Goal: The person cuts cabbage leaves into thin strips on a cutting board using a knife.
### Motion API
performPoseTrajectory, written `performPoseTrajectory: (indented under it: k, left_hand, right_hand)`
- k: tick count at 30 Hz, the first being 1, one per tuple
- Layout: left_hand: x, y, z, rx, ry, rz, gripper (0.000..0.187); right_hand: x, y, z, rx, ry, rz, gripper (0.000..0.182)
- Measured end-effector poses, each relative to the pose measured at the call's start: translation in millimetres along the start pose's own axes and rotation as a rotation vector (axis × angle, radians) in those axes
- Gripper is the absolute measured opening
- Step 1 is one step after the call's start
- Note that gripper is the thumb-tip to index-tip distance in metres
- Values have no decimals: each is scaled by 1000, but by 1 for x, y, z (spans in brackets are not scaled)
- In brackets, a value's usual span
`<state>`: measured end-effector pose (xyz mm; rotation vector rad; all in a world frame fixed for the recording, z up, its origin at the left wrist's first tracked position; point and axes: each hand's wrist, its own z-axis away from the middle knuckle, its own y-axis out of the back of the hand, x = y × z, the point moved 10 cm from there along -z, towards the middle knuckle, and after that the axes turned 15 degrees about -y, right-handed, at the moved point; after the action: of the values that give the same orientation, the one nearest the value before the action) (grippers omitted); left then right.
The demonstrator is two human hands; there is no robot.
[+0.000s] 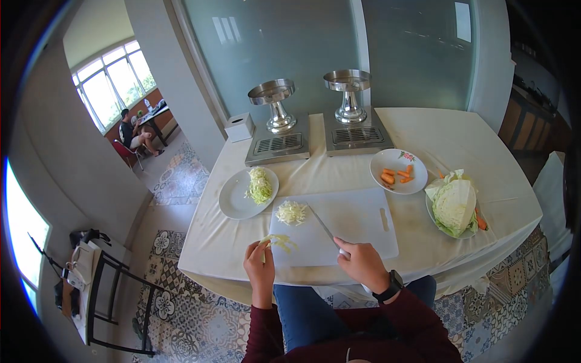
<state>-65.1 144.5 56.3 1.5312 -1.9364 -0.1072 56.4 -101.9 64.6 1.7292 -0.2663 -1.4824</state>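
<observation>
My right hand (364, 264) is wrapped round the handle of a kitchen knife (323, 224), whose blade slants up and left over the white cutting board (351, 209). At the board's near left edge, my left hand (260, 266) pinches some pale cabbage strips (281, 242) that stick out over the board. A small heap of shredded cabbage (292, 212) lies on the board close to the knife tip. More shredded cabbage (259, 185) is piled on a white plate (230, 199) to the left.
Carrot pieces (388, 178) lie in a flowered plate (381, 158) behind the board. A cut cabbage (452, 204) sits on a plate at right, beside a carrot (482, 222). Two metal stands (280, 118) and a tissue box (239, 127) stand at the back. Another person (130, 130) sits far left.
</observation>
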Motion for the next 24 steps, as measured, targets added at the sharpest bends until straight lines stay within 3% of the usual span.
performPoseTrajectory:
  k: [5,11,14,17,20,24]
  left_hand:
    - [5,11,-6,24,2,-29,18]
    - [-7,27,-7,79,74,-63,18]
    - [-11,38,-8,101,82,-93,19]
    - [-12,46,-9,113,77,-113,19]
    - [-11,47,-9,108,111,-87,18]
    - [-10,47,-6,106,112,-83,18]
  right_hand:
    - [9,-9,-12,37,59,-2,47]
    - [4,3,-8,-17,-15,18,44]
    - [-4,14,-5,-68,149,-59,43]
    - [-3,36,-21,-90,310,-3,46]
    - [-3,45,-46,-41,360,401,50]
    - [-2,37,-71,-54,388,440,46]
